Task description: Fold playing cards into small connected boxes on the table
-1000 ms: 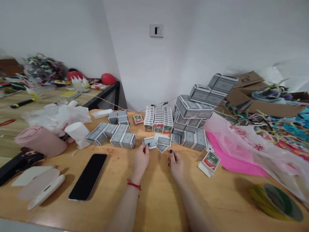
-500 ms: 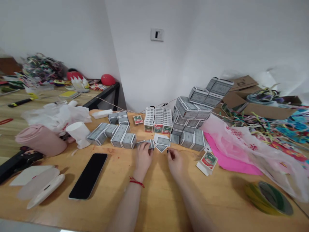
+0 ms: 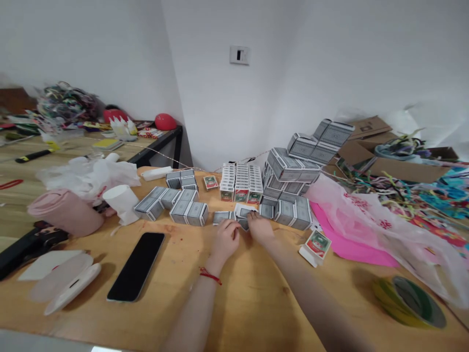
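Several small grey patterned packs (image 3: 223, 216) lie loose on the wooden table (image 3: 249, 303), just in front of a block of stacked packs (image 3: 241, 182). My left hand (image 3: 226, 240) rests among them with its fingers curled against one pack. My right hand (image 3: 259, 227) has reached in beside it. Its fingertips pinch another loose pack (image 3: 244, 213). The two hands nearly touch. A red thread sits on my left wrist.
Larger grey cartons (image 3: 293, 166) are piled behind, and more (image 3: 172, 200) lie to the left. A black phone (image 3: 137, 265), a white cup (image 3: 121, 201), a pink roll (image 3: 66, 211), a pink plastic bag (image 3: 366, 220), a tape roll (image 3: 410, 300) and an open pack (image 3: 315, 245) surround the hands.
Both hands have moved forward and closer together onto the loose packs. The right hand has shifted left to meet the left one. The spread packs are now bunched under the fingers.
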A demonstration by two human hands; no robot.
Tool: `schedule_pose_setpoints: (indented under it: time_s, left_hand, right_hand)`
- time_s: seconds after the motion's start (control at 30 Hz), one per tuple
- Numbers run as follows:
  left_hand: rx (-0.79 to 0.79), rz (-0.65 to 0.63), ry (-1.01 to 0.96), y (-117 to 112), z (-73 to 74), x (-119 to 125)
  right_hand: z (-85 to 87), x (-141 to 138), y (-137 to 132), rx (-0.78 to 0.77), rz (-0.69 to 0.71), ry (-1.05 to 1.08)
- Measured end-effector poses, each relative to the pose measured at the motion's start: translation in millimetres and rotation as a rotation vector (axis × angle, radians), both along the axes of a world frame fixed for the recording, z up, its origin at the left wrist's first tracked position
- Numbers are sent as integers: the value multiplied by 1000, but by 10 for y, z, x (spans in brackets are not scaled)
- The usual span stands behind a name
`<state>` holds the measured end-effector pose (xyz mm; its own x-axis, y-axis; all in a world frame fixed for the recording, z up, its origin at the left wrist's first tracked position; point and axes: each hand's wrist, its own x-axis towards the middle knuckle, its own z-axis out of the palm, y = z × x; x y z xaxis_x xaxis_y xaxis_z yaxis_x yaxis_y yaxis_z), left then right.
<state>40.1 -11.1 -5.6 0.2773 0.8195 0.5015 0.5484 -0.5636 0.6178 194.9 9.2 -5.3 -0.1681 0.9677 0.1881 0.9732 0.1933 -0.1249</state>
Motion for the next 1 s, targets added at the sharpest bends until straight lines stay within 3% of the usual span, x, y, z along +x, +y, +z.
schedule_pose_setpoints:
  time_s: [0.17,0.47,0.63,0.77,0.87,1.0]
  left_hand:
    - [-108,-93,-21,-45,11,65]
    - [-141,-9,-96,21,17,25]
    - [-124,41,-126,8,67,48]
    - [-181,30,-203,9,54,68]
    - [-293,125,-309,54,-8,51]
    - [-355,261,-415,143,-69,9]
  right_hand:
    - [42,7,-24,-33,68,-144]
    - [51,125,-161,-19,110,-165]
    - [231,216,-171,11,95,-104]
    - [393,170,-148,14,216,-59]
    - [418,145,-99,26,188,-35]
    - [312,181,-31,19,74,-55]
